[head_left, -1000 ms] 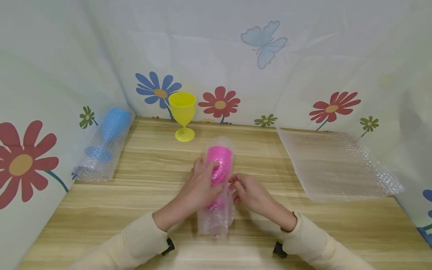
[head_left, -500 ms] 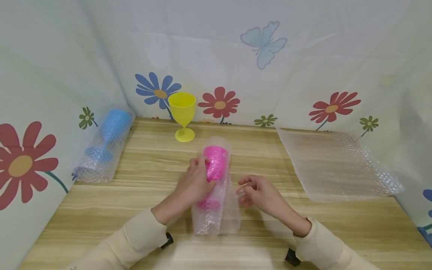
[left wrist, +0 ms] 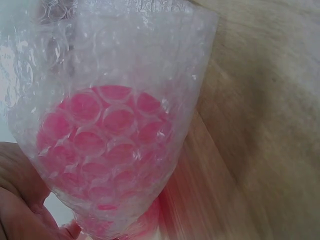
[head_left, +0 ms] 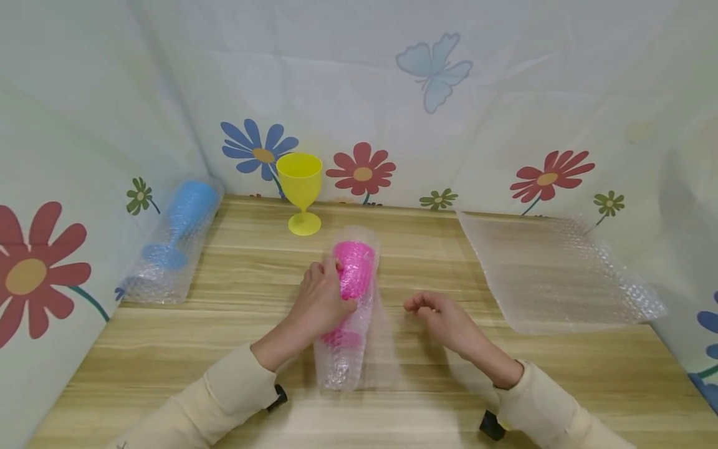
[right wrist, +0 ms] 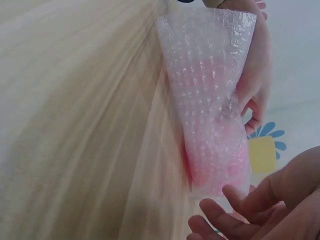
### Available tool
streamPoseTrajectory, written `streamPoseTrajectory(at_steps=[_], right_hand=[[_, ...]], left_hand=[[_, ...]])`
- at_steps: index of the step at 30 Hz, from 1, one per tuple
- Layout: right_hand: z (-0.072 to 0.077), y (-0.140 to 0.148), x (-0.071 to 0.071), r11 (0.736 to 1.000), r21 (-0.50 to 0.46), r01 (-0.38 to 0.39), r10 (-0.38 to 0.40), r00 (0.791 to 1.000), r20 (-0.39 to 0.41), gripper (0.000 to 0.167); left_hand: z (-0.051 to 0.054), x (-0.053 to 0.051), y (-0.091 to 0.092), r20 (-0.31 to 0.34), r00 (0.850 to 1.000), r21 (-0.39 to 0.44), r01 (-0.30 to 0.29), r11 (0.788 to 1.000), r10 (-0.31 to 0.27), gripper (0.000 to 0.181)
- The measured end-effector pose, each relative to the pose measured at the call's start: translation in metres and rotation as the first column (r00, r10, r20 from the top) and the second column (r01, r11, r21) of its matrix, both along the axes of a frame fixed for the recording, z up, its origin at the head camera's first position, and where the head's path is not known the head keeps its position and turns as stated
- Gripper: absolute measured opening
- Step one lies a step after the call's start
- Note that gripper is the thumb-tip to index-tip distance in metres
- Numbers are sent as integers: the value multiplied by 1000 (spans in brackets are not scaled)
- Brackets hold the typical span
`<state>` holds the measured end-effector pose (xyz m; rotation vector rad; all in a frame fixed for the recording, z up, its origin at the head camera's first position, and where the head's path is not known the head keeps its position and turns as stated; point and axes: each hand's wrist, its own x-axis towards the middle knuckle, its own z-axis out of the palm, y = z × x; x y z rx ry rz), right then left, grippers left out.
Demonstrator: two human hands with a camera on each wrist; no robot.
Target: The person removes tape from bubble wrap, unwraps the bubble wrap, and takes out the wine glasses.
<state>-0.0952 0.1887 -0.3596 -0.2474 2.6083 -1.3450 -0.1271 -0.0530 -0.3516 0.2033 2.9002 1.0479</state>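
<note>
A pink goblet lies on the wooden table inside a roll of clear bubble wrap. My left hand grips it from the left side, thumb across the wrap. A loose flap of the wrap spreads flat to the right of the roll. My right hand hovers a short way right of that flap, fingers loosely bent and apart from the wrap. In the right wrist view, the right fingers show nothing between them. The goblet's round foot shows through the bubbles in the left wrist view.
Behind the roll stands an unwrapped yellow goblet. At the left lies a blue goblet in bubble wrap. A flat sheet of bubble wrap covers the right back of the table. Flower-printed cloth walls in the back and sides.
The wrapped pink goblet has rolled slightly left under my left hand, and a flap has come out on its right. My right hand has moved right, away from the wrap.
</note>
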Motion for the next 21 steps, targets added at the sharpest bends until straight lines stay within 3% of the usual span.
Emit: streamPoseTrajectory(at_steps=[3,8,16,21], right_hand=[[3,-6,-7,998,52,25,-22,998,-58,28],[2,-23,-23,999,43,13,-9,996,-88,29],[-6,-46,-43,985,-174,18,-8,999,53,37],[-9,-49,-49,970,-242,-27,36,999,32,31]], left_hand=[[-1,0,0,0,1000,12,-4,1000,4,64],[-1,0,1,32,999,47,-12,999,10,64],[-1,0,-1,49,999,88,-26,996,22,62],[0,1,-5,52,999,102,-7,995,2,81]])
